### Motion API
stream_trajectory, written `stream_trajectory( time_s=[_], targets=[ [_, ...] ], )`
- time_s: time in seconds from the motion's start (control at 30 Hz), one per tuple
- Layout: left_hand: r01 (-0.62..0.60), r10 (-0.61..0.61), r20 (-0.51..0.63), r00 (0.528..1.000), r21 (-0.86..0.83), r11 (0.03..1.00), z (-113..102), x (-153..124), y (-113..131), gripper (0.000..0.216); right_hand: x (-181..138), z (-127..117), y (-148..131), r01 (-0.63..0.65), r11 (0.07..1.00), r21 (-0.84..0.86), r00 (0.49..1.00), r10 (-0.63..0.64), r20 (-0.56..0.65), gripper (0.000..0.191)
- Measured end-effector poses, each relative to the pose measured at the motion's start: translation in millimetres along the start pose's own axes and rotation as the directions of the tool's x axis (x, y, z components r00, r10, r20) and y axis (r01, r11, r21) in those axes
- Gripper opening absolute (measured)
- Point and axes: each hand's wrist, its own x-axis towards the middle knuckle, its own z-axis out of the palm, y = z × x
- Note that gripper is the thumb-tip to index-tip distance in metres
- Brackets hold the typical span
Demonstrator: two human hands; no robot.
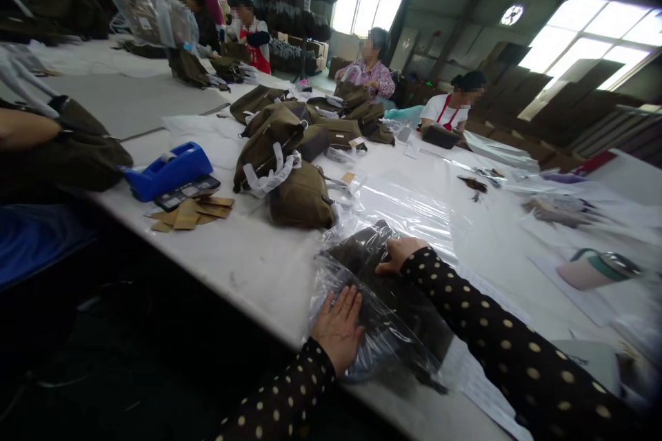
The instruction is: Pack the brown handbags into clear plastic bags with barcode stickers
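Note:
On the near table edge lies a dark olive handbag [414,310] inside a clear plastic bag [380,341], tilted across the white table. My left hand [341,327] rests flat on the plastic with its fingers stretched out. My right hand [405,254] has curled fingers and its thumb against the upper part of the wrapped handbag, gripping the plastic there. Both forearms wear black sleeves with pale dots. Just beyond, a sheet of clear plastic [408,203] lies on the table.
Olive handbags [303,196] with wrapped handles are heaped ahead. To the left are a blue tape dispenser [170,169], a dark calculator-like device [187,193] and brown paper pieces [189,216]. A pink-and-green cup [594,270] stands right. Several co-workers line the far side; another person's arm [25,129] reaches in left.

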Motion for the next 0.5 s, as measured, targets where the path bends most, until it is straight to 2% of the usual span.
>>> stream_trajectory(
  time_s=[0.1,0.17,0.23,0.3,0.37,0.4,0.43,0.47,0.5],
  targets=[
    [-0.004,0.004,-0.004,1.000,0.010,1.000,1,1,0,0.053,-7,6,-1,-0.021,0.999,0.050,1.000,0.022,-0.017,0.062],
    [-0.011,0.011,-0.008,1.000,0.005,1.000,1,2,1,0.053,-6,13,-1,-0.027,0.992,0.126,1.000,0.028,-0.012,0.060],
    [-0.026,0.026,-0.017,1.000,-0.021,0.999,-2,2,2,0.053,-2,12,7,-0.072,0.981,0.178,0.997,0.073,-0.002,0.051],
    [-0.024,0.019,-0.068,0.998,-0.079,0.997,-9,-1,0,0.052,-4,-1,23,-0.151,0.969,0.195,0.987,0.158,-0.016,0.038],
    [0.051,-0.088,-0.184,0.979,-0.195,0.980,-18,-9,-7,0.048,-23,-15,37,-0.196,0.956,0.218,0.971,0.220,-0.091,0.029],
    [0.121,-0.195,-0.242,0.951,-0.289,0.950,-24,-14,-13,0.046,-39,-18,39,-0.163,0.955,0.247,0.968,0.202,-0.146,0.027],
    [0.208,-0.337,-0.272,0.901,-0.411,0.888,-30,-19,-19,0.044,-60,-17,36,-0.080,0.957,0.278,0.968,0.142,-0.209,0.025],
    [0.303,-0.500,-0.241,0.832,-0.557,0.773,-36,-24,-26,0.043,-83,-10,28,0.052,0.951,0.304,0.958,0.038,-0.286,0.025],
    [0.395,-0.660,-0.141,0.738,-0.703,0.592,-41,-26,-33,0.041,-107,2,15,0.204,0.929,0.308,0.930,-0.086,-0.357,0.023]
  ],
)
